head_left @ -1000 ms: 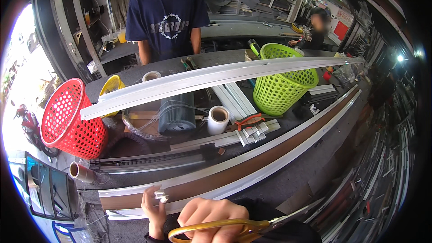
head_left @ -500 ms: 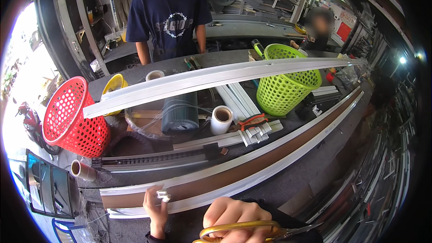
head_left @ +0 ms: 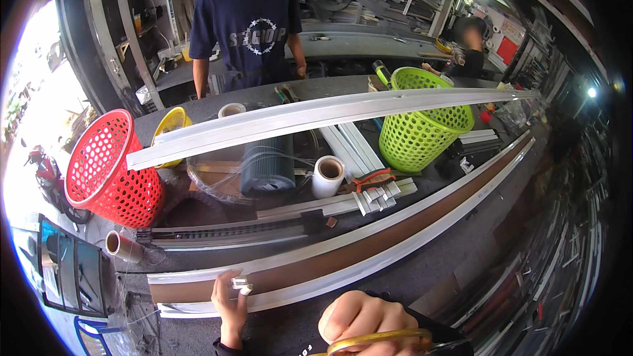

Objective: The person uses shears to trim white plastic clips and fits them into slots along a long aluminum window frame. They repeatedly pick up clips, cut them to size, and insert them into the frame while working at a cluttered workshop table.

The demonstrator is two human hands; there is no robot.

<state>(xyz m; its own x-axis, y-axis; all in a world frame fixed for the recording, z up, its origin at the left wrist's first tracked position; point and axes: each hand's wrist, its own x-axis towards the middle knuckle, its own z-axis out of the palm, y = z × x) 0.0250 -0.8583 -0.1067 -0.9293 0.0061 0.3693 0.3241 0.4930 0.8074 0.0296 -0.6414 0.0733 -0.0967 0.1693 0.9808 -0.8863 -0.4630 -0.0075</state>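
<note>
My left hand [head_left: 229,308] is closed on a small whitish fitting [head_left: 242,285], pinched between thumb and fingers. It is held over the near-left end of a long brown strip [head_left: 316,266] edged with white profiles [head_left: 297,291]. My right hand [head_left: 368,320], at the lower edge, is wrapped round the gold-coloured handles of a pair of scissors [head_left: 395,337]. The blades point right and are only partly visible. The fitting's exact kind cannot be made out.
A red perforated basket [head_left: 142,191] and a green one [head_left: 422,138] stand on the workbench under a long raised white profile [head_left: 310,117]. Between them are film rolls [head_left: 324,184] and several short profile pieces [head_left: 379,199]. Across the bench stands a person [head_left: 247,32]; another person [head_left: 468,59] is farther right.
My right hand has shifted right and slightly down with the scissors. My left hand holds the fitting in nearly the same place. The person across the bench has leaned slightly.
</note>
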